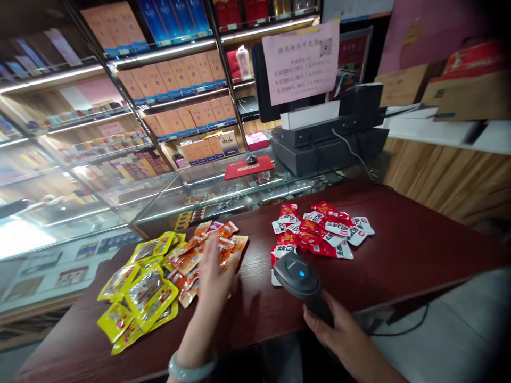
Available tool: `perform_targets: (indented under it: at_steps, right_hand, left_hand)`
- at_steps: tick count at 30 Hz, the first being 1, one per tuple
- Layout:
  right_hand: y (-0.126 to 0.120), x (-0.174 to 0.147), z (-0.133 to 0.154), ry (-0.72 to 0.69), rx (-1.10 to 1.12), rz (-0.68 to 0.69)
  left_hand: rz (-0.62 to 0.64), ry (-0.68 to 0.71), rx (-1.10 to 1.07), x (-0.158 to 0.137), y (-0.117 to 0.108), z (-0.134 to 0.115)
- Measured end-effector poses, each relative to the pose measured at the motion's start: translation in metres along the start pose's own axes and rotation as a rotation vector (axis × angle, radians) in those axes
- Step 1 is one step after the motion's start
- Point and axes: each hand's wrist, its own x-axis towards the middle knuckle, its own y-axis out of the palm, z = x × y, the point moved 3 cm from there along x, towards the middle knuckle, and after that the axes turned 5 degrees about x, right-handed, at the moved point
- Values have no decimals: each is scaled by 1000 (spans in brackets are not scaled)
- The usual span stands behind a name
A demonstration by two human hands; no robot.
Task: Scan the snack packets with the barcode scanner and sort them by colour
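My right hand [333,324] is wrapped round the grip of a dark grey barcode scanner [298,277], which has a small blue light on top. Slightly blurred, my left hand [215,268] reaches over the right side of a pile of orange snack packets [191,260], fingers stretched out and thumb apart. Whether it touches the packets I cannot tell. Left of that pile lie several yellow snack packets [146,292] with clear windows. A heap of red and white snack packets [327,229] sits beyond the scanner, which hides part of the nearest ones.
Everything rests on a dark red wooden table [415,229]. Behind it stand a glass display counter [167,205] with a red mouse pad [239,168] and a black cash drawer [319,151]. A pink sign [301,64] hangs on a monitor. Cardboard boxes [471,96] stand at the right.
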Motion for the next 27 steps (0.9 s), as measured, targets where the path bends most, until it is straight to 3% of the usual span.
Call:
perform_targets:
  at_steps: [3,5,8,16,20,24,27]
  right_hand:
    - [-12,1,-2,12,-16,-12]
    - [-19,2,-5,18,-31,-10]
    - [-28,5,-10,35,-36,4]
    - [-55,15,-32,49,-26,-98]
    - [-62,16,-26,38,-12,-136]
    - [-70,12,-15,65,-18,-140]
    - [-77,9,-17,105,-31,-121]
  left_hand:
    - [362,114,-199,-3,76,-28]
    - [433,142,-126,0,116,-45]
    - [458,192,55,7,154,-63]
    - [516,218,313,-1,208,-106]
    - [552,237,327,-16,233,-130]
    - [466,221,248,-14,236,-144]
    - [357,239,226,14,229,-148]
